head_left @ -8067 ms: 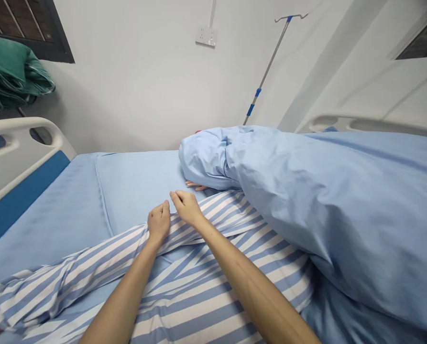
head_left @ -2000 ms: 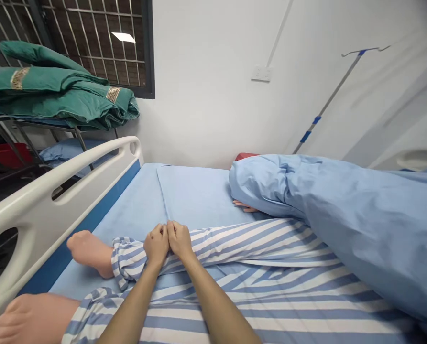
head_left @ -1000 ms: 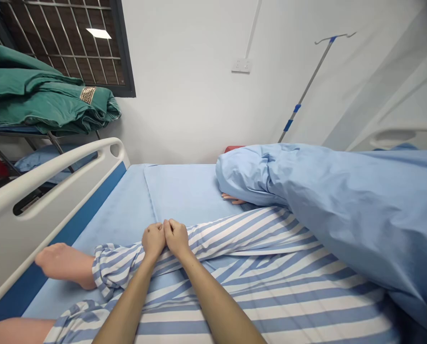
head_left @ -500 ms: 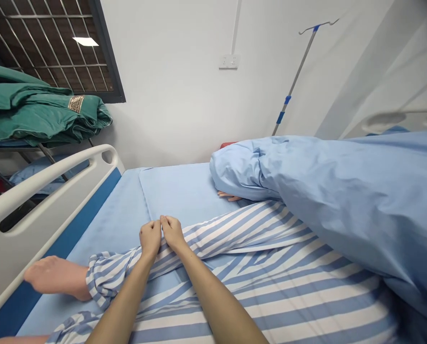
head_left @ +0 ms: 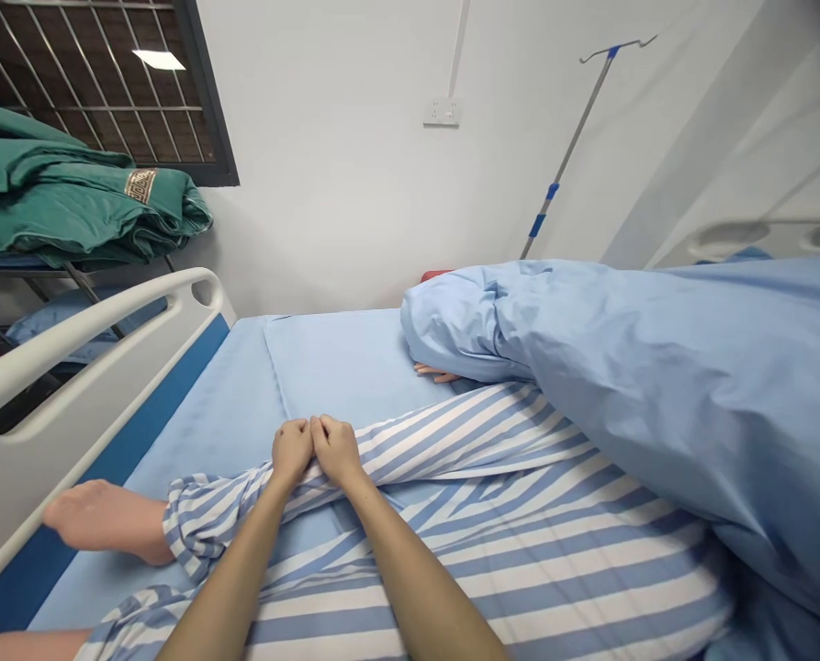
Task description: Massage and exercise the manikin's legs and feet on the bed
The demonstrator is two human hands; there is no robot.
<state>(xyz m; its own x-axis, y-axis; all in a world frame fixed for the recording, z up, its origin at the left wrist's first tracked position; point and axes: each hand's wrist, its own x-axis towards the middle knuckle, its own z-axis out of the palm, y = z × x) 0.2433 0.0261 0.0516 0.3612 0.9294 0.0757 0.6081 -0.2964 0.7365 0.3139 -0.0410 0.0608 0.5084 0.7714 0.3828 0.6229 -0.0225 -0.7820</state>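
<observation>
Both hands I'm steering, the left hand (head_left: 292,450) and right hand (head_left: 337,450), sit closed at 7 o'clock on the striped pajama leg (head_left: 451,441), whose cuff (head_left: 196,523) lies beside a bare foot (head_left: 99,521) at 8 o'clock; a hard tug could let the thin cloth slip from my grip.

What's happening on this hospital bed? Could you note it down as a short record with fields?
Left hand: on striped pyjama trouser leg
Right hand: on the same leg, touching the left hand
Beside hands: bare foot out of the cuff
Also on bed: blue duvet
Around: white bed rail, IV pole, folded green blankets
</observation>
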